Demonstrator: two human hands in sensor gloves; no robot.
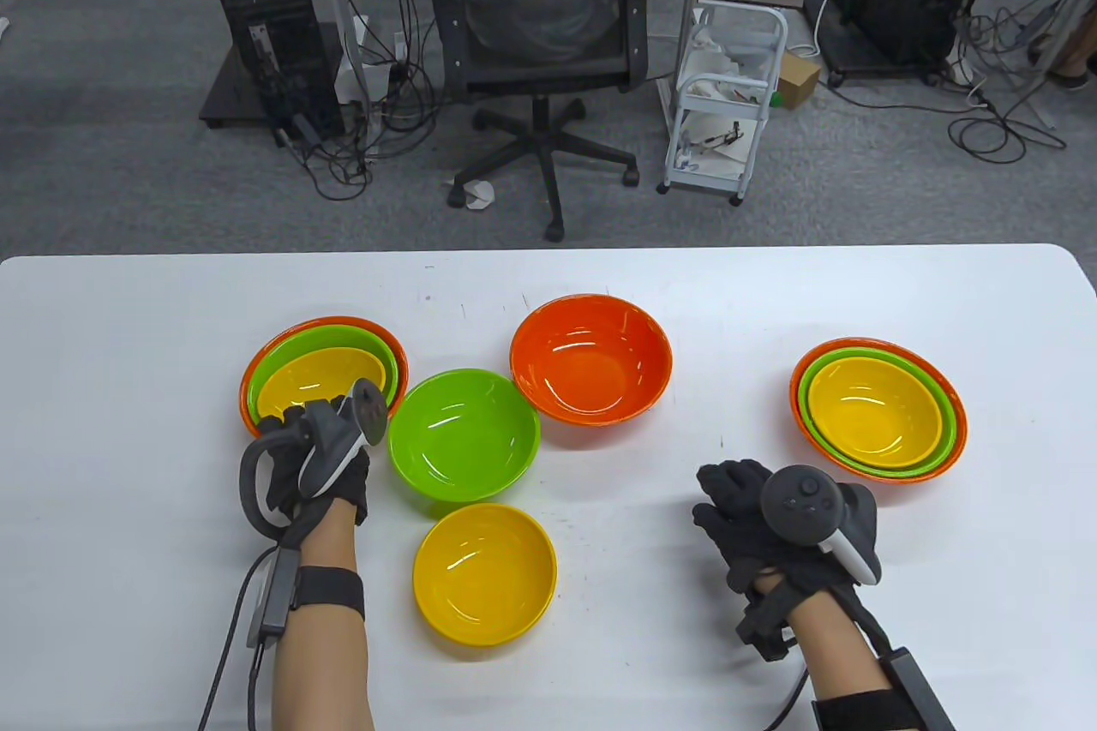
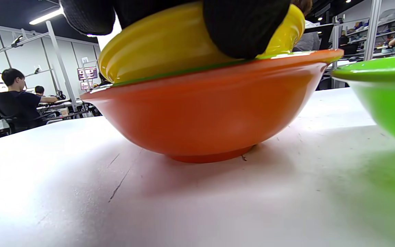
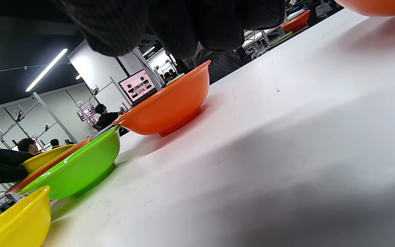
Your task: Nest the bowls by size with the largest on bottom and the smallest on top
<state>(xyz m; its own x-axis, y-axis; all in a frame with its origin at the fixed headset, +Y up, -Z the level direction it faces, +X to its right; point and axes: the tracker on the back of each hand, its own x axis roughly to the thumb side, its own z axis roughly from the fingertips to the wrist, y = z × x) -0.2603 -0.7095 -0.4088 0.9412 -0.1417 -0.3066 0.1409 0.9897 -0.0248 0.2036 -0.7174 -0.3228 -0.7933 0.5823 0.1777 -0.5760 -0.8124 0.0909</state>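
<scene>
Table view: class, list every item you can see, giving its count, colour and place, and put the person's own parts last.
Left nested stack: one, yellow plastic bowl in green in orange, table's left.
Right nested stack: one, yellow in green in orange, table's right.
Loose orange plastic bowl: one, centre, far side.
Loose green plastic bowl: one, left of centre.
Loose yellow plastic bowl: one, near edge, below the green one.
White table: one, bearing them all.
Black office chair: one, on the floor beyond.
White trolley: one, right of the chair.
Left hand: black glove, fingers on the left stack's yellow bowl.
Right hand: black glove, right of centre, holding nothing.
</scene>
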